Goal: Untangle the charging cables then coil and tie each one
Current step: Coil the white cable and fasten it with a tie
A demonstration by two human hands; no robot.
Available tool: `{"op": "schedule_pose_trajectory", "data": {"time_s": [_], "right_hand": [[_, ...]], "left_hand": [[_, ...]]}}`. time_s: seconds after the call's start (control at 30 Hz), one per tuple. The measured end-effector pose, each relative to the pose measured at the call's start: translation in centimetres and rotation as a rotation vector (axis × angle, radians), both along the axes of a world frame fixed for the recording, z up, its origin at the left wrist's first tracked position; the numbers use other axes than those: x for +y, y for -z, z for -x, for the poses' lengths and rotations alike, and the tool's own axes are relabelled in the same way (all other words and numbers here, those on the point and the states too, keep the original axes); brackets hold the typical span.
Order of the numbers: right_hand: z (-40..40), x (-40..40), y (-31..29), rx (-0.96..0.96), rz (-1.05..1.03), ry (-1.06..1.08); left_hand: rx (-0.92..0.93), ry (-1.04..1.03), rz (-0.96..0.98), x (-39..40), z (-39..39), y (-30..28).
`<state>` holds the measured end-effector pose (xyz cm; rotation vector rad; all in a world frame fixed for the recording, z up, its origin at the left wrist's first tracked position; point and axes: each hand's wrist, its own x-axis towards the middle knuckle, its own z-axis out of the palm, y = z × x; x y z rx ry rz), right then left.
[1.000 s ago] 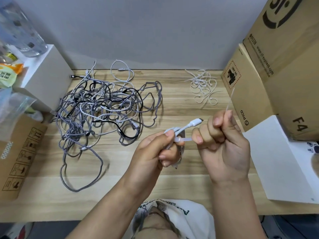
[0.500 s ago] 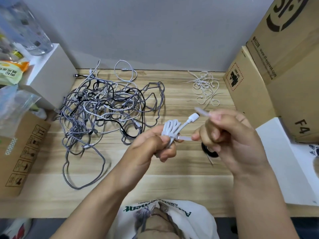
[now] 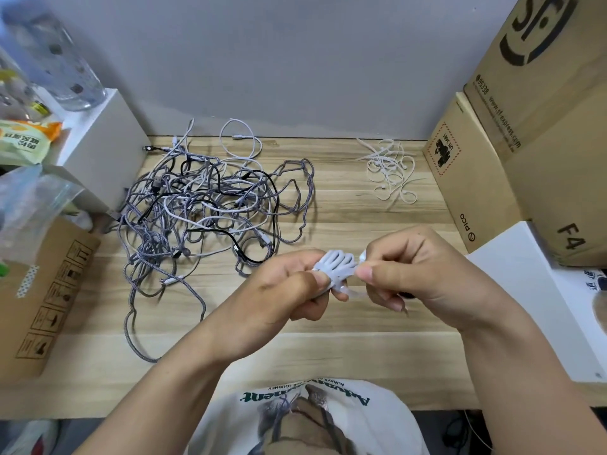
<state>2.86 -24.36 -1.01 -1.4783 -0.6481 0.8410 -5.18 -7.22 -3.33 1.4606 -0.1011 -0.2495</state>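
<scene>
A small white coiled cable (image 3: 336, 266) is pinched between both hands above the middle of the wooden table (image 3: 328, 353). My left hand (image 3: 279, 290) grips the bundle from the left. My right hand (image 3: 414, 267) holds a thin clear tie (image 3: 353, 293) at the bundle's right side; the cable's plug is hidden behind its fingers. A big tangle of grey, white and black charging cables (image 3: 210, 208) lies at the left of the table. A heap of loose white ties (image 3: 391, 170) lies at the back right.
Cardboard boxes (image 3: 525, 142) stand along the right, with a white box (image 3: 538, 290) in front of them. A white box (image 3: 98, 149) with a clear bottle (image 3: 56, 60) and a brown carton (image 3: 42, 290) stand at the left. The grey wall runs close behind.
My right hand has come down and closed in against the coil, covering the plug that stuck out before. The tie, earlier held up high, now sits low at the bundle.
</scene>
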Motion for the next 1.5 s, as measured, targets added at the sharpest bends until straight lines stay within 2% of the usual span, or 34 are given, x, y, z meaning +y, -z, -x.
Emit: {"op": "schedule_pose_trajectory", "data": {"time_s": [0.23, 0.4, 0.53, 0.67, 0.73, 0.87, 0.97, 1.1, 1.17, 1.33, 1.43, 1.5], "right_hand": [[0.2, -0.1, 0.4, -0.009, -0.021, 0.083], [0.0, -0.1, 0.0, -0.057, 0.061, 0.025], [-0.2, -0.1, 0.1, -0.077, 0.133, -0.013], [0.1, 0.1, 0.3, -0.049, 0.158, -0.138], [0.3, 0.2, 0.8, -0.062, 0.181, -0.117], [0.9, 0.6, 2.9, -0.261, 0.312, 0.12], [1.6, 1.3, 4.4, -0.651, 0.427, 0.293], [1.7, 1.5, 5.0, -1.12, 0.222, 0.191], [1.3, 1.6, 5.3, -1.248, 0.139, 0.148], [1.1, 2.1, 6.1, -1.352, 0.101, 0.111], [2.1, 2.8, 5.9, -1.218, 0.074, 0.152], [3.6, 3.9, 5.4, -1.06, -0.043, 0.167]], "left_hand": [[0.017, 0.006, 0.006, -0.1, -0.2, 0.1], [0.048, 0.046, 0.02, 0.0, -0.3, 0.3], [0.059, 0.122, -0.04, 0.1, -0.2, 0.1], [0.056, 0.21, -0.118, 0.1, -0.1, 0.1], [0.044, 0.239, -0.141, 0.1, -0.1, 0.3], [0.073, 0.167, -0.225, 0.3, -0.1, 1.3], [0.071, 0.154, -0.305, 0.2, -0.3, 1.9], [0.076, 0.18, -0.241, 0.1, -0.4, 2.5], [0.084, 0.2, -0.222, 0.0, -0.6, 2.7], [0.112, 0.216, -0.226, 0.1, -0.5, 3.0], [0.092, 0.146, -0.26, -0.4, -0.3, 3.5], [0.083, 0.105, -0.412, -1.3, 0.3, 4.5]]}}
